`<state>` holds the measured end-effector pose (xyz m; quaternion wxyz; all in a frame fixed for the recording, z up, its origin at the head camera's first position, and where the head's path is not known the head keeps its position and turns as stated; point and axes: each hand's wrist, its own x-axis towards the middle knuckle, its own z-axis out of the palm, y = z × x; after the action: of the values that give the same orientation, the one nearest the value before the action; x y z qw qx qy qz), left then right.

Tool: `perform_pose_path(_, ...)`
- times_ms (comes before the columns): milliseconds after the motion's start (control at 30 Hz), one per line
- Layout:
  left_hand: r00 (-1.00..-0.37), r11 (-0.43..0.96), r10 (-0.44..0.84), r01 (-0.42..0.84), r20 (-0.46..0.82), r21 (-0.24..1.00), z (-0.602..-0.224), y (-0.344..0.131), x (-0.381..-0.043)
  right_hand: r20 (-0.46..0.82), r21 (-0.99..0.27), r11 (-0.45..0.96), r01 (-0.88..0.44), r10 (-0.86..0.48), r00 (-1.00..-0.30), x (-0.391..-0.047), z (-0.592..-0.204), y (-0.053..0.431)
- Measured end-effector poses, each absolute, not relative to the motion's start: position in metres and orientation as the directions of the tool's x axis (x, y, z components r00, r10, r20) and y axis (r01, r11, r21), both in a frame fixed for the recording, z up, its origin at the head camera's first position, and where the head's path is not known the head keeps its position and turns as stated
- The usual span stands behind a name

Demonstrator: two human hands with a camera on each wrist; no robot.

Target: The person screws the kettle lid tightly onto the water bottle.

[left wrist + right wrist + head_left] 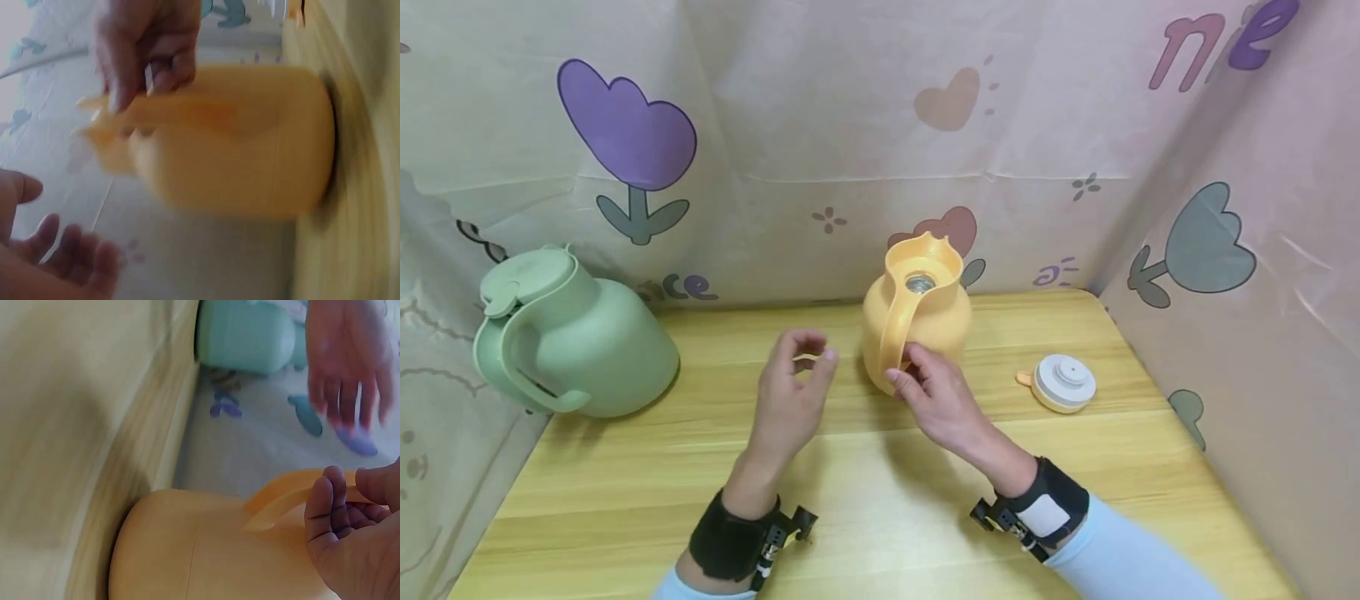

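A yellow thermos jug (943, 333) stands upright on the table without its lid, its silvery inner mouth showing. My right hand (943, 400) holds the jug's handle (898, 317), with the fingers and thumb around it in the right wrist view. My left hand (790, 400) hovers to the left of the jug, its fingers loosely bent and touching nothing. In the left wrist view the jug looks blurred. To the right, a round white-and-yellow lid (1064, 383) with an orange tab lies on the table, its white underside up.
A larger green thermos jug (617, 350), with its lid on, stands at the table's left back. A printed cloth (820, 108) hangs behind the wooden table (880, 517) and along its sides.
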<state>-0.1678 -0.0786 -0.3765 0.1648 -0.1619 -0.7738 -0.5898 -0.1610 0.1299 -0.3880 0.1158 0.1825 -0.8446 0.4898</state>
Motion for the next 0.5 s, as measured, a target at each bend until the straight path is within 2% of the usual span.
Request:
perform_pose_path(167,-0.886,0.246,0.174,0.461,0.429,0.853,-0.378,-0.063,-0.164,0.394,-0.765,0.438,-0.472,-0.263,-0.881,-0.15,-0.387,0.113)
perform_pose_path(500,-0.899,0.21,0.194,0.429,0.392,0.879,-0.376,-0.059,-0.151,0.456,-0.685,0.424,-0.592,-0.384,-0.803,-0.14,-0.391,0.104)
